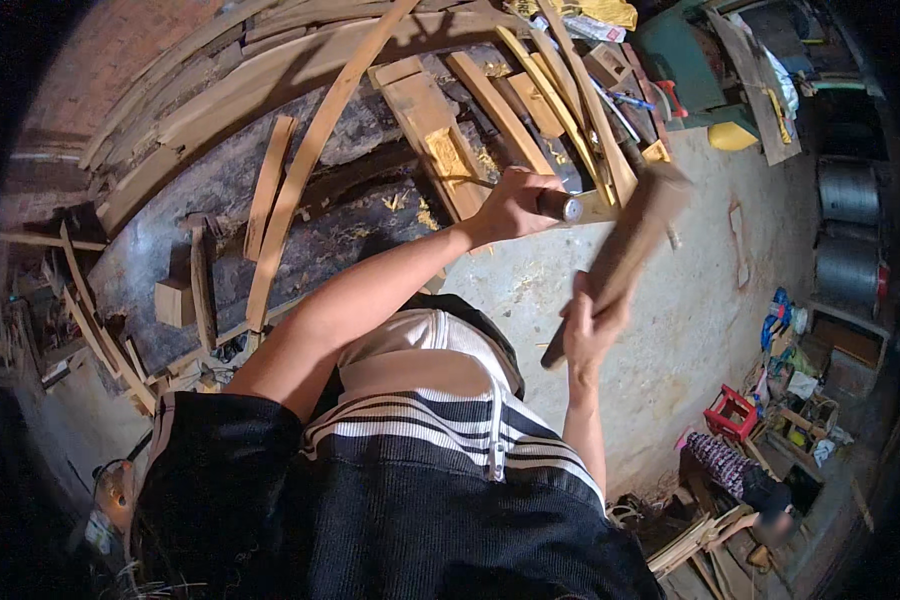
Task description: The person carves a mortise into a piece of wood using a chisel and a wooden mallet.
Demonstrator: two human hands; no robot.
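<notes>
Head view: the left hand has its fingers wrapped round a wooden-handled chisel, whose thin shank points toward a shaving-filled recess in a wooden board on the dark workbench; whether the tip touches the wood is too small to tell; the right hand is closed round a club-shaped wooden mallet, its upper end blurred and apart from the chisel's butt.

The step in hand looks like chopping out the recess; a blow calls for a steady chisel and the mallet meeting the butt squarely, clear of the left hand just beside it.

Curled wood shavings hide much of the recess floor and could mask the cutting line; a squared timber lies near the board's right side, narrow strips beyond it; a long lath crosses the bench to the left, near a wooden block; a red stool and another person are well apart, at lower right.
</notes>
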